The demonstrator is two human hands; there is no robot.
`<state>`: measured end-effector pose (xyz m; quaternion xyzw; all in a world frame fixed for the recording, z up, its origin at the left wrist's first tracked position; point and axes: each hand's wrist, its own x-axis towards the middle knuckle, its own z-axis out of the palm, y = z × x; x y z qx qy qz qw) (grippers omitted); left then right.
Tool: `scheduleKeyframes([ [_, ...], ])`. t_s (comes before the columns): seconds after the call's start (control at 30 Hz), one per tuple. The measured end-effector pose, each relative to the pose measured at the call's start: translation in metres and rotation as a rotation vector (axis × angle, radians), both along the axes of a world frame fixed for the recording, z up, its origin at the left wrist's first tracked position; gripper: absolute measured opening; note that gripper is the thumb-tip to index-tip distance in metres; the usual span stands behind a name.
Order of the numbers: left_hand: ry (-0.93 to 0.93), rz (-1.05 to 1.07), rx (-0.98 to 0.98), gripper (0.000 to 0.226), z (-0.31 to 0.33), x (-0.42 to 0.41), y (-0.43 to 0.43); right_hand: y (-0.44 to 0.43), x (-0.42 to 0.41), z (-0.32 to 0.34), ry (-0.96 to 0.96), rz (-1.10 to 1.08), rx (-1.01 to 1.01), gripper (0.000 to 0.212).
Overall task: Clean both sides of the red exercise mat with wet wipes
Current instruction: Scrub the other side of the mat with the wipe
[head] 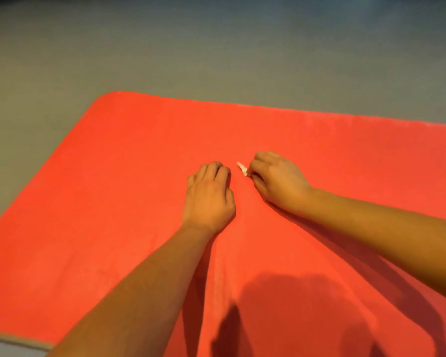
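Note:
The red exercise mat point(119, 176) lies flat on the floor and fills most of the view, its rounded far-left corner showing. My right hand point(278, 181) rests on the mat near its middle with fingers curled round a small white wet wipe point(242, 168); only a tip of the wipe sticks out to the left of the fingers. My left hand point(209, 194) sits palm down on the mat just to the left of it, fingers bent at the tips and holding nothing. A narrow gap separates the two hands.
Grey floor point(165, 47) surrounds the mat beyond its far edge and on the left. The mat's near-left edge shows a pale underside strip point(18, 340). My shadow falls on the mat in the lower middle.

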<state>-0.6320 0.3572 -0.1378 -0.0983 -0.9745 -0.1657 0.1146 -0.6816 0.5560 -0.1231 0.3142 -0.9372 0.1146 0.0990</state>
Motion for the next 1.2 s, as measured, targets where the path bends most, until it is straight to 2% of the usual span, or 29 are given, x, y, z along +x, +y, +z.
scheduleKeyframes([
  [0.1, 0.020, 0.006, -0.008, 0.035, -0.001, 0.000, -0.001, 0.005, -0.001, 0.004, -0.006, 0.044, 0.042, 0.009],
  [0.23, 0.034, -0.002, -0.007, 0.036, -0.002, -0.001, -0.001, 0.000, -0.047, 0.008, 0.031, -0.191, 0.054, 0.012],
  [0.37, 0.036, -0.011, -0.010, 0.039, -0.003, -0.002, -0.001, -0.012, -0.036, 0.012, -0.070, -0.286, 0.024, 0.015],
  [0.53, 0.077, 0.000, 0.026, 0.033, -0.005, -0.002, -0.003, -0.008, 0.055, 0.012, -0.121, -0.092, -0.081, 0.014],
  [0.67, 0.100, -0.009, 0.051, 0.031, -0.007, -0.003, -0.003, 0.001, 0.100, 0.013, -0.144, 0.099, -0.025, 0.013],
  [0.73, 0.106, -0.019, 0.051, 0.032, -0.007, -0.004, -0.003, -0.001, 0.075, 0.013, -0.125, 0.023, -0.009, 0.015],
  [0.87, 0.104, -0.037, 0.049, 0.030, -0.007, -0.004, -0.004, -0.006, 0.006, 0.017, -0.105, -0.264, 0.029, 0.017],
  [0.93, 0.107, -0.035, 0.056, 0.029, -0.007, -0.004, -0.005, -0.009, 0.002, 0.020, -0.117, -0.301, 0.057, 0.017],
  [1.0, 0.109, -0.029, 0.070, 0.028, -0.007, -0.003, -0.005, -0.013, 0.022, 0.023, -0.123, -0.269, 0.066, 0.018],
  [1.1, 0.107, -0.029, 0.091, 0.026, -0.007, -0.003, -0.005, -0.011, 0.072, 0.021, -0.127, -0.103, 0.051, 0.033],
  [1.2, 0.109, -0.020, 0.098, 0.025, -0.009, -0.003, -0.005, -0.004, 0.117, 0.017, -0.157, 0.082, 0.074, 0.023],
])
